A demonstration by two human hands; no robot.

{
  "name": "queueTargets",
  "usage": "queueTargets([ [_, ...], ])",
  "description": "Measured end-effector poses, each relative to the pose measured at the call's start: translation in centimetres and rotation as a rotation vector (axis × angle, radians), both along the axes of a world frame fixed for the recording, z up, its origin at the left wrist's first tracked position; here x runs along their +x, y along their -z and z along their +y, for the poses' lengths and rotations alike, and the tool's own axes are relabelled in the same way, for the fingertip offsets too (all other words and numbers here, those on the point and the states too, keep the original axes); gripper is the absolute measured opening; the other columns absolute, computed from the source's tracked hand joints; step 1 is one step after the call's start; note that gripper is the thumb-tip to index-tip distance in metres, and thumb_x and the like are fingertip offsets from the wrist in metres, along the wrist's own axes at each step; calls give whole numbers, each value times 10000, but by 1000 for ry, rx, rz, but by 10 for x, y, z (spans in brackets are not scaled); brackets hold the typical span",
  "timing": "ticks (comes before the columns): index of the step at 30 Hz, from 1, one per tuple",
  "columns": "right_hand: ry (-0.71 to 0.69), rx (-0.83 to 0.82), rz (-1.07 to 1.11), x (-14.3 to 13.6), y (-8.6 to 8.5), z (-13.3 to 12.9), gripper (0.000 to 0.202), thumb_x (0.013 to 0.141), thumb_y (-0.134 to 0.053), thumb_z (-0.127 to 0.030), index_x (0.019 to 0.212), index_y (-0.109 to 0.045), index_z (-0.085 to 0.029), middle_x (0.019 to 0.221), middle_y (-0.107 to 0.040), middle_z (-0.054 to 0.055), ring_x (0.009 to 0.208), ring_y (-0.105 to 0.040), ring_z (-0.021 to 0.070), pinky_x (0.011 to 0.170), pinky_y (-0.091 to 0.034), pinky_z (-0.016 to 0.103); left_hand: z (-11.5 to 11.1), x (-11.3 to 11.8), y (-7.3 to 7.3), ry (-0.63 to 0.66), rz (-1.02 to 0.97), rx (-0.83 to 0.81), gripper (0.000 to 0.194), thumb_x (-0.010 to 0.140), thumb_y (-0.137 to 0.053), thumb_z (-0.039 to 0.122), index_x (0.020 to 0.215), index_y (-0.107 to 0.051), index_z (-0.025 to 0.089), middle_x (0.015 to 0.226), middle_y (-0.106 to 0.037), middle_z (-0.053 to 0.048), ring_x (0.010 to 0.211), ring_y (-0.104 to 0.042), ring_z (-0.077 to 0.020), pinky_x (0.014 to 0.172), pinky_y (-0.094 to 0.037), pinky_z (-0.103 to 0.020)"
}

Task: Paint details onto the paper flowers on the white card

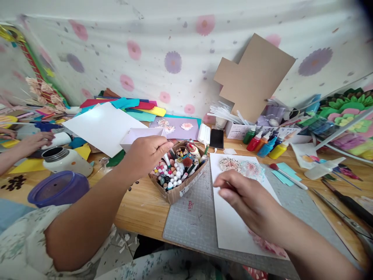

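My left hand (150,151) is over the left part of a cardboard box (177,192) packed with markers and brushes. Its fingers are pinched around something white and slim, like a marker (166,160), too small to identify surely. My right hand (243,194) hovers above a white sheet (230,229), thumb and fingertips curled close together; nothing clear shows between them. Dabbed flower shapes in brown and pale blue (252,170) mark the sheet's top, and a pink one (269,245) lies partly under my right forearm. The sheet rests on a grey cutting mat (186,221).
Paint bottles (265,149) stand behind the sheet. A brush (288,177) and scissors (346,219) lie right. At left are a white jar (67,161), a purple container (60,188) and another person's hand (36,144). Coloured sheets and a phone (217,139) lie behind.
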State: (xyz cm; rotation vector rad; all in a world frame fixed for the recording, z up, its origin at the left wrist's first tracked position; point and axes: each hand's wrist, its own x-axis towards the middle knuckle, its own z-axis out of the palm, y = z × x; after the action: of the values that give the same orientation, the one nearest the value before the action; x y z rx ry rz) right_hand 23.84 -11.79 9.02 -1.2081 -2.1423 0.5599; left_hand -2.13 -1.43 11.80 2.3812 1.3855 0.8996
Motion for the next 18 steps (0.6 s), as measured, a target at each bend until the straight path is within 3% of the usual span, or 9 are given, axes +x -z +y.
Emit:
queueTargets([
  [3, -41, -79, -309, -10, 1, 27, 197, 937, -494, -268, 1126, -546, -245, 755, -623, -18, 674, -572, 125, 630, -396, 246, 4, -3, 8, 116, 40, -120, 385, 884, -470, 478, 673, -643, 207, 651, -558, 0, 674, -511, -176, 653, -352, -287],
  [5, -16, -79, -397, -16, 6, 43, 285, 896, -558, -242, 1181, -555, -253, 836, -671, 3, 751, -614, 158, 669, -386, 271, 6, -9, 13, 163, 4, -197, 412, 898, -420, 515, 827, -709, 231, 836, -648, -31, 843, -586, -213, 782, -424, -300],
  [9, 26, -87, -460, -26, 21, 62, 239, 881, -582, -277, 1117, -599, -238, 845, -696, 15, 787, -647, 175, 644, -389, 262, 8, -20, 24, 112, -189, -282, 433, 895, -395, 550, 1086, -686, 293, 1205, -628, -33, 1164, -548, -253, 998, -427, -326],
  [11, 38, -85, -504, -31, 26, 66, 214, 890, -571, -312, 1077, -613, -216, 841, -691, 23, 789, -648, 173, 652, -422, 267, 8, -21, 31, 31, -302, -312, 405, 856, -483, 543, 1101, -679, 286, 1212, -630, -48, 1146, -566, -273, 917, -494, -332],
  [13, 43, -79, -555, -35, 30, 69, 249, 897, -567, -365, 1060, -616, -184, 851, -676, 30, 777, -638, 165, 682, -473, 296, 5, -19, 39, -64, -419, -334, 405, 808, -568, 523, 1100, -672, 262, 1152, -652, -79, 985, -632, -274, 705, -547, -313],
  [15, 43, -72, -598, -39, 33, 69, 312, 901, -561, -421, 1056, -612, -156, 857, -660, 29, 754, -627, 152, 709, -510, 332, 1, -17, 47, -149, -547, -335, 427, 785, -604, 507, 1119, -647, 244, 1078, -667, -94, 782, -647, -240, 496, -490, -268],
  [18, 41, -48, -624, -42, 33, 68, 328, 904, -553, -442, 1050, -619, -155, 842, -671, 30, 739, -634, 155, 700, -508, 329, -2, -15, 51, -224, -762, -240, 357, 784, -624, 466, 1062, -632, 242, 985, -659, -61, 768, -627, -220, 490, -471, -255],
])
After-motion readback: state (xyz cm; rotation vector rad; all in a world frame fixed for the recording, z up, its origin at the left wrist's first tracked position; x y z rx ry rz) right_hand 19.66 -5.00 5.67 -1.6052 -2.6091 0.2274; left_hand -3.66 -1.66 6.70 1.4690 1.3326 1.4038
